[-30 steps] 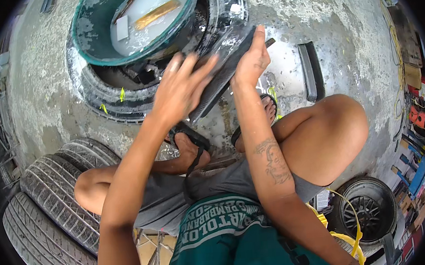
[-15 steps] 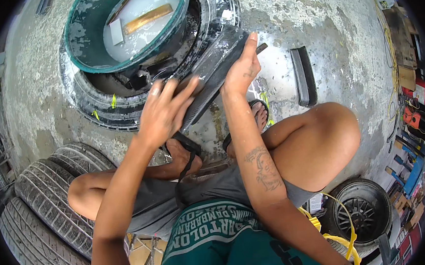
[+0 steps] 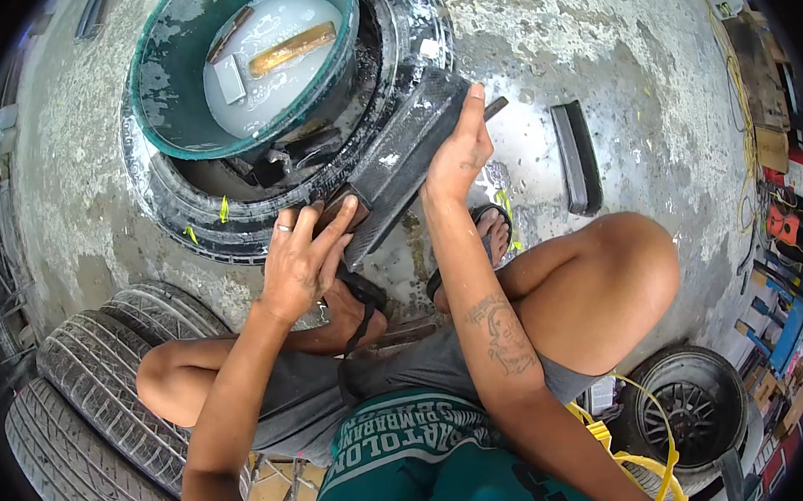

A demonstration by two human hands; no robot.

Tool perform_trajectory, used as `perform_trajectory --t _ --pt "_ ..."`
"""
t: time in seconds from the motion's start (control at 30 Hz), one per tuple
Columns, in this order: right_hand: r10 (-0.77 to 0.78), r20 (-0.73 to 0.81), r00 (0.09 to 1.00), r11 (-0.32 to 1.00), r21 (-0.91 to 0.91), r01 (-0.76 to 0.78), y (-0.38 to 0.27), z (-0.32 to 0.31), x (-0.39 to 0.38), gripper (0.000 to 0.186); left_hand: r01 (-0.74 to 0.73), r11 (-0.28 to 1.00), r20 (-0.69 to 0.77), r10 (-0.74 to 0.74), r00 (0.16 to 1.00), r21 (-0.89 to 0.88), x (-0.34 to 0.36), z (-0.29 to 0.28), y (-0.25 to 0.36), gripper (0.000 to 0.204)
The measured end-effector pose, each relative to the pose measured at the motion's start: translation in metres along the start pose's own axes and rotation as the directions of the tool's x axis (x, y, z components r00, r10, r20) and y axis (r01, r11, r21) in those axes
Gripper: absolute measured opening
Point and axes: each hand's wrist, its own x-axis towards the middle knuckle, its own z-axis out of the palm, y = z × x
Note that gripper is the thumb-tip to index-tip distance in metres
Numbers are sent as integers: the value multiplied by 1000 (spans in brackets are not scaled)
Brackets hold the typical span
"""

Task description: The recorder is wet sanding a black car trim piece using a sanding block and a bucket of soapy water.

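Note:
A long black piece with a woven, carbon-fibre look (image 3: 414, 136) lies at a slant over the edge of a flat tyre (image 3: 232, 227), its surface wet. Around its upper right end my right hand (image 3: 456, 158) is closed, the thumb along the edge. My left hand (image 3: 302, 262) grips a small brown block (image 3: 354, 215) and rests it against the lower left end of the black piece. Part of the block is hidden under the fingers. Beyond both hands stands a green basin (image 3: 166, 141) of milky water, with a golden-brown bar (image 3: 292, 50), a grey block (image 3: 229, 80) and a dark brown strip (image 3: 230, 34) in it.
A second black channel-shaped piece (image 3: 576, 156) lies on the wet concrete floor (image 3: 537, 64) to the right. Stacked tyres (image 3: 103, 383) stand at lower left. A wheel (image 3: 681, 408) and yellow straps (image 3: 654, 470) are at lower right.
My left hand has slid the brown block down toward the near left end of the black piece. My right hand keeps its hold. The view has shifted slightly.

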Motion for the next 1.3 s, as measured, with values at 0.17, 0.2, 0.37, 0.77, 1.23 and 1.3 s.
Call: perform_trajectory --t 0.17,0.2,0.37,0.77,1.23,1.3 --pt "-8 1 1000 1000 0 8 -2 11 -6 57 -187 982 -171 185 968 5 108 7 4 55" --pt "40 23 999 999 28 -41 -6 13 -12 55 -162 987 -139 161 977 4 118 10 3 52" --pt "19 7 1000 998 55 -19 0 2 4 48 -40 999 -114 39 993 -4 4 14 -12 61" --pt "11 37 999 993 116 -16 10 4 12 49 177 943 -391 -281 876 -283 -15 -1 -10 64" --pt "8 1 1000 998 -69 -8 10 -1 11 61 59 998 -190 -58 980 3 -37 17 -8 57" --pt "-4 8 1000 999 -45 5 14 2 15 61 -9 1000 -222 9 975 4 25 12 0 59"
